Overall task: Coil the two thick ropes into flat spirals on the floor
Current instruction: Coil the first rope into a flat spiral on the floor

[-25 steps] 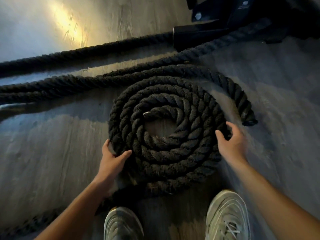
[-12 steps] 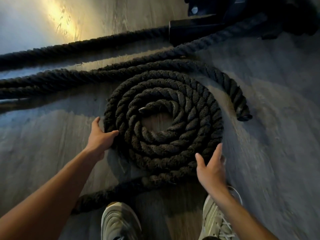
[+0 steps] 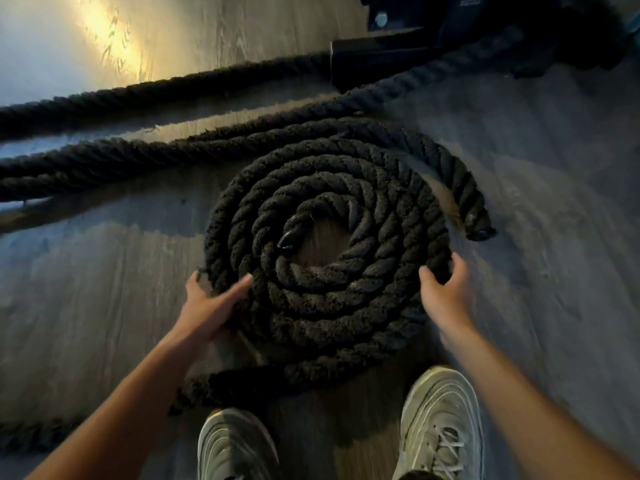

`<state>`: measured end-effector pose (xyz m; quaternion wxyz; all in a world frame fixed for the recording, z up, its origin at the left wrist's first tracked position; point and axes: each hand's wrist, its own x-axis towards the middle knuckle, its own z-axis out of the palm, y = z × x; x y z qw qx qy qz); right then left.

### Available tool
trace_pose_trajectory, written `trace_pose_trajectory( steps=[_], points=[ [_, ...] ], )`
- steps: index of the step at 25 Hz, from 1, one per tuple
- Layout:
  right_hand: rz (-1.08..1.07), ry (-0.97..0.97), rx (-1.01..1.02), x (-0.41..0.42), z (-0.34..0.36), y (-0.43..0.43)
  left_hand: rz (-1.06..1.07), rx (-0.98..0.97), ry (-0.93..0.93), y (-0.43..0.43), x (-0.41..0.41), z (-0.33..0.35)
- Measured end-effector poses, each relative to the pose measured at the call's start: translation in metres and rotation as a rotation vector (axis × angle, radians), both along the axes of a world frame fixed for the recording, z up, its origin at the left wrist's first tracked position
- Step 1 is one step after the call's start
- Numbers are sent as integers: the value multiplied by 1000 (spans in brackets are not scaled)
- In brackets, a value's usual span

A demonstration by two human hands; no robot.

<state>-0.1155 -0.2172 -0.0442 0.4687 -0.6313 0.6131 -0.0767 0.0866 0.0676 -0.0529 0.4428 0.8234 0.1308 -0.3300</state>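
A thick black rope lies as a flat spiral of several turns on the wood floor, its capped inner end near the middle. My left hand grips the outer turn at the spiral's lower left. My right hand cups the outer turn on the right side, thumb on top. The spiral's loose tail trails off to the lower left. A second rope stretch curves around the spiral's top and right, and its capped end rests on the floor just above my right hand.
Straight lengths of rope run left from the spiral's top, and another lies behind them. A black metal base stands at the back. My two shoes are right below the spiral.
My left hand slid down the spiral's left edge and my right hand moved from the bottom up to the right edge. The inner end has turned slightly counterclockwise.
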Motion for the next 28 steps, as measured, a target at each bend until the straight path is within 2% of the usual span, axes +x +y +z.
trace_pose_trajectory(
  steps=[3,5,8,11,13,15,17,20,23,26,28],
  points=[
    [15,-14,104,-27,8,68,52,2,-160,-9,41,2],
    [69,-34,111,-35,7,100,29,6,-197,-17,54,-2],
    [47,-82,74,-32,-3,93,8,45,-195,-20,51,-11],
    [-7,-39,20,-23,-8,54,91,22,-73,-16,34,-5],
    [-21,-11,-57,-16,-9,19,113,40,118,-14,13,-1],
    [-35,-40,-125,-10,-10,-15,52,84,255,-13,-11,1],
    [-53,-51,-123,-6,-14,-36,-40,131,305,-12,-19,2],
    [-119,-75,-76,-5,-12,-20,-83,183,190,-10,3,9],
    [-284,-140,-7,-21,-4,37,19,48,-50,-24,33,11],
    [-250,-115,23,-38,-4,81,-1,47,-219,-44,46,5],
    [-251,-88,9,-39,-13,76,-44,118,-284,-45,47,0]
  ],
)
